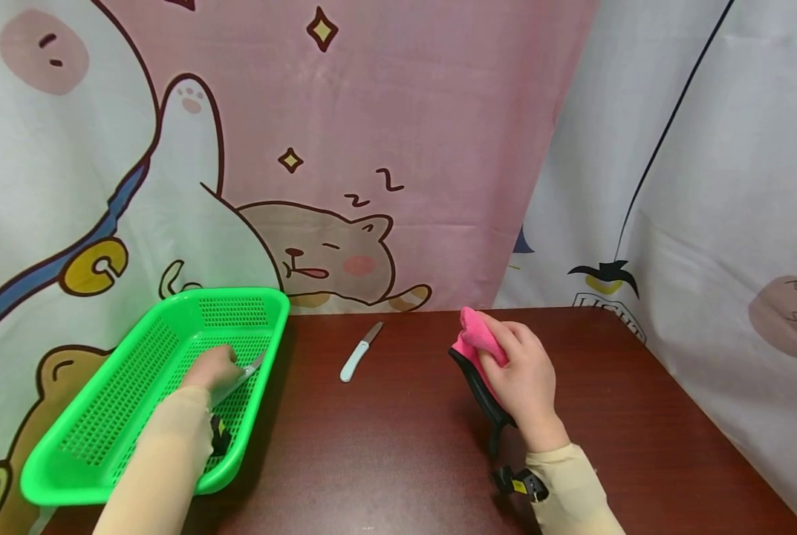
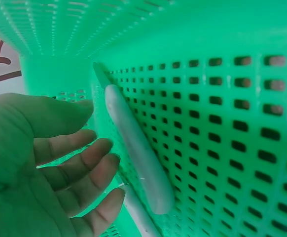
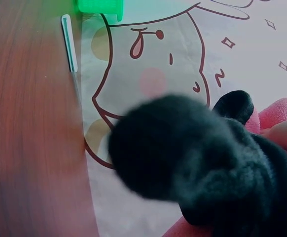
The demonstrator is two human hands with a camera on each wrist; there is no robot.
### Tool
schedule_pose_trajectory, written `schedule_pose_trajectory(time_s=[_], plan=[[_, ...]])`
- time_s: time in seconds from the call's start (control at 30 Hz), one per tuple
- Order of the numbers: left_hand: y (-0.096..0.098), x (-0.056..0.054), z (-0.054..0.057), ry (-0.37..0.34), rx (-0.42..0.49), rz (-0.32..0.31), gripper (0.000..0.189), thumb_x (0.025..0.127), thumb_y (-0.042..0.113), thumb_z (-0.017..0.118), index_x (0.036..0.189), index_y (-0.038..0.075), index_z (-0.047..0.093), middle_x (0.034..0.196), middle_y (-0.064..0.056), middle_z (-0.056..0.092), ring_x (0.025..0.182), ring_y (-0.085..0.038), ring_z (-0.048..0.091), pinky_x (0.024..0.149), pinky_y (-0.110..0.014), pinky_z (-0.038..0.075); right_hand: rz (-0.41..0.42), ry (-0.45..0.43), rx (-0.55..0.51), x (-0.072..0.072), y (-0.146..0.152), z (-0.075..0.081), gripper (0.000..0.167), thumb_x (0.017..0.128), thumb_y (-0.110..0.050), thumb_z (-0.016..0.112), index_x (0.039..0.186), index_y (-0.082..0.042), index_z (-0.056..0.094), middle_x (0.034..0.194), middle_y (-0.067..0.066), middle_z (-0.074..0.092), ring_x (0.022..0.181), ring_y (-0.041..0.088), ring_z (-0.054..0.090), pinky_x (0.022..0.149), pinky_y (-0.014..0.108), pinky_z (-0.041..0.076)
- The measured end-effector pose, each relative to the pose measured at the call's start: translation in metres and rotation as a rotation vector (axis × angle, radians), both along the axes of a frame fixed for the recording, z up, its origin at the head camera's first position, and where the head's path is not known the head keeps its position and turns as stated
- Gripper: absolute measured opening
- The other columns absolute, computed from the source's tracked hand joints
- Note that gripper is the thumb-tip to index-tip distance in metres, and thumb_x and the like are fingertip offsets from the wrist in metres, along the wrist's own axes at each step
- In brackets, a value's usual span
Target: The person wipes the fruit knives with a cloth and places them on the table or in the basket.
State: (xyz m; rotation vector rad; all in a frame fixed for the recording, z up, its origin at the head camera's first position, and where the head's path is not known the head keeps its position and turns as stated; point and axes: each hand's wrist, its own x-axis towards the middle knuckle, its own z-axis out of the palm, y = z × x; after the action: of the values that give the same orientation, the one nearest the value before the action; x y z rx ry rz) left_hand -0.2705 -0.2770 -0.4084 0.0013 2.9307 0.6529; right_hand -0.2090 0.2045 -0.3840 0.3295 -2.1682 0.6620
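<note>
My left hand (image 1: 212,367) is down inside the green basket (image 1: 279,327), by its right side. In the left wrist view its fingers are relaxed and hold nothing. A knife (image 2: 136,148) with a pale handle leans along the perforated wall beside the fingertips. Below it, another pale handle (image 2: 139,215) is partly hidden by the hand. My right hand (image 1: 521,364) grips a bunched pink and black cloth (image 1: 480,338) above the table's right part. Its black part fills much of the right wrist view, blurred and close.
A knife (image 1: 361,353) with a white handle lies on the brown table (image 1: 385,446) between basket and right hand, blade pointing back. A printed curtain (image 1: 405,111) hangs right behind the table. The basket's rim rises around my left hand.
</note>
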Motion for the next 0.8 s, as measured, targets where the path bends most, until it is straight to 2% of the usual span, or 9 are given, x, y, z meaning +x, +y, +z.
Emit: schedule_pose_trajectory(time_s=[0.17,0.33,0.5,0.57,0.67,0.8], plan=[[0.0,-0.002,0.003,0.031,-0.006,0.01,0.048,0.095,0.014,0.059,0.128,-0.018,0.048,0.128,-0.039,0.05,0.114,-0.054,0.051,0.089,-0.06,0.046,0.0,-0.001,0.0,0.0,0.0,0.0,0.054,0.075,-0.007,0.082,0.126,-0.017,0.068,0.105,0.012,0.065,0.093,0.03,0.06,0.07,0.05,0.054],[0.003,-0.001,0.009,0.102,0.017,0.039,0.046,0.097,0.016,0.056,0.129,-0.016,0.047,0.126,-0.037,0.051,0.109,-0.052,0.054,0.084,-0.059,0.047,0.001,0.003,-0.002,0.0,0.0,0.0,0.053,0.076,-0.007,0.081,0.126,-0.017,0.068,0.105,0.012,0.065,0.092,0.03,0.061,0.069,0.05,0.054],[0.006,0.0,0.016,0.246,0.03,0.066,0.043,0.098,0.017,0.052,0.128,-0.014,0.049,0.114,-0.033,0.059,0.079,-0.036,0.061,0.062,-0.049,0.049,0.004,0.013,-0.003,0.0,-0.001,0.0,0.054,0.075,-0.006,0.082,0.126,-0.017,0.069,0.105,0.013,0.065,0.092,0.03,0.061,0.07,0.05,0.054],[0.007,0.0,0.021,0.314,0.022,0.074,0.041,0.099,0.017,0.052,0.127,-0.013,0.052,0.107,-0.03,0.062,0.071,-0.03,0.059,0.059,-0.049,0.048,0.003,0.016,-0.003,0.0,-0.001,0.0,0.055,0.074,-0.006,0.083,0.126,-0.017,0.069,0.105,0.013,0.065,0.092,0.031,0.061,0.071,0.049,0.054],[0.01,0.002,0.03,0.414,0.005,0.093,0.039,0.098,0.018,0.054,0.125,-0.011,0.056,0.102,-0.027,0.065,0.071,-0.032,0.061,0.066,-0.057,0.047,0.004,0.018,-0.001,0.0,-0.001,-0.001,0.054,0.074,-0.006,0.083,0.126,-0.017,0.069,0.105,0.013,0.065,0.093,0.031,0.061,0.071,0.049,0.054],[0.016,0.005,0.044,0.524,-0.012,0.116,0.036,0.098,0.017,0.055,0.123,-0.008,0.059,0.104,-0.026,0.066,0.082,-0.04,0.063,0.072,-0.063,0.042,0.005,0.015,0.001,-0.001,-0.001,-0.001,0.054,0.075,-0.007,0.083,0.125,-0.017,0.069,0.105,0.013,0.065,0.093,0.031,0.061,0.072,0.049,0.053]])
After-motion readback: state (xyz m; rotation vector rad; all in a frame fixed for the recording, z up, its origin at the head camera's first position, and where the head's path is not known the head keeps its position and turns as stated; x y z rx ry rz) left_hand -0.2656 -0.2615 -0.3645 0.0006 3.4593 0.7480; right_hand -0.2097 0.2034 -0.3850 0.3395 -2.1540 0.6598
